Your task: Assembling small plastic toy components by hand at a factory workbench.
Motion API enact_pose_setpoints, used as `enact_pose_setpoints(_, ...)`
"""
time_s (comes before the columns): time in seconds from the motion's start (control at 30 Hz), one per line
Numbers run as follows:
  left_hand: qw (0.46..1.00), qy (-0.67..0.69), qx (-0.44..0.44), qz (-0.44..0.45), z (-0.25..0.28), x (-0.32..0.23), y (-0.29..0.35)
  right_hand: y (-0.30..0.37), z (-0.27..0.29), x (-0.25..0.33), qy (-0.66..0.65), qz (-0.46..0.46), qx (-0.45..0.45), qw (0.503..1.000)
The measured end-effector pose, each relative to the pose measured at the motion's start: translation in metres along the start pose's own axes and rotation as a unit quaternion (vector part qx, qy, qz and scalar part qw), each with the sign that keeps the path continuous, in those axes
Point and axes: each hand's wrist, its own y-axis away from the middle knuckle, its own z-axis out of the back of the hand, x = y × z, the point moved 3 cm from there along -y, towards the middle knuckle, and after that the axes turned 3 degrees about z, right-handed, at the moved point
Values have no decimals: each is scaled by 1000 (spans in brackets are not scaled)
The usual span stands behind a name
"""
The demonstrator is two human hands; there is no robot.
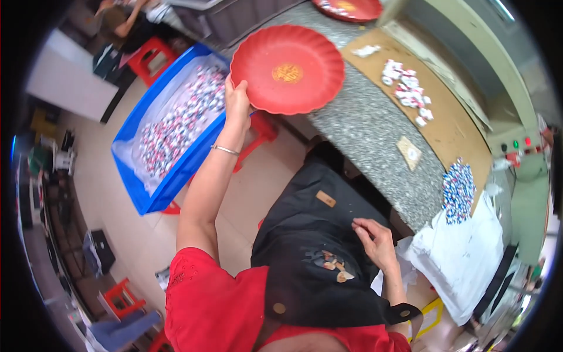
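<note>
The red plate is round, with no long axis; its scalloped bowl side faces up toward the head. The left hand grips its near-left rim, so the plate extends beyond and right of that hand, between the blue bin and the grey counter. The right hand is loosely bent above the black apron; whether it pinches anything cannot be told. The left fingers beneath the plate are hidden, and a second red dish is cut off at the top.
</note>
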Motion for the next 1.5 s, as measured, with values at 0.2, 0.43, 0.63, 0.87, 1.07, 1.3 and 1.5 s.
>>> enact_pose_setpoints(0.2, 994, -80, 8, -69, -12, 34, 15, 121, 8, -117, -165, -221, -379, 884)
enact_pose_setpoints(0.43, 818, -239, 353, 387, 199, 315, 177, 248, -53, -274, -292, -333, -219, 869)
enact_pose_setpoints(0.63, 757, -248, 406, 448, 172, 305, 113, 253, -95, -270, -317, -340, -195, 863)
enact_pose_setpoints(0.87, 731, -225, 435, 475, 71, 281, 50, 99, -121, -244, -315, -288, -144, 893)
enact_pose_setpoints(1.07, 747, -189, 438, 462, 94, 239, 48, 165, -84, -218, -244, -420, -262, 834)
enact_pose_setpoints(1.3, 796, -102, 318, 505, 6, 80, 43, 61, 60, -28, 117, -135, -428, 886)
enact_pose_setpoints(1.5, 531, -671, 497, -146, -33, 13, 79, -41, 174, -73, 378, -42, -352, 855)
